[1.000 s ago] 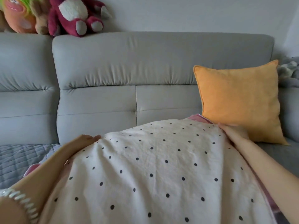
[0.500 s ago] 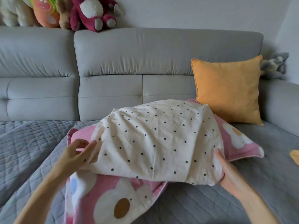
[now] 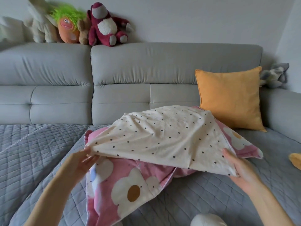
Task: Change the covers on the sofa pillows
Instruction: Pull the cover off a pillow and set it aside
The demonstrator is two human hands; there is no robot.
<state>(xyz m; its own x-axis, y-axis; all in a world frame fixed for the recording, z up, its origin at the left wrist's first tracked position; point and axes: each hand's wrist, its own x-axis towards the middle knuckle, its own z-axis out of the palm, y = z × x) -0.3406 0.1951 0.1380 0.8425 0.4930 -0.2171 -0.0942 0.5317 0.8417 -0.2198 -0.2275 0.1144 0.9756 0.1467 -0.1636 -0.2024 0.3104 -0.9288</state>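
Note:
A cream pillow with black dots lies on the quilted sofa seat, partly on top of a pink cover with white flowers that spreads under and around it. My left hand pinches the pillow's near left corner. At the near right corner, my right hand grips the pillow's edge from below. The pillow's near edge is lifted off the pink cover. An orange pillow leans upright against the sofa back, just behind and to the right.
Grey sofa back runs across the view, with plush toys on top at left and a grey toy at the right corner. An orange cloth piece lies at the right edge. A white round thing shows bottom centre.
The view has pulled back from the pillow. Both hands slid from the pillow's far sides to its near corners and lifted its near edge; the pink cover now shows beneath.

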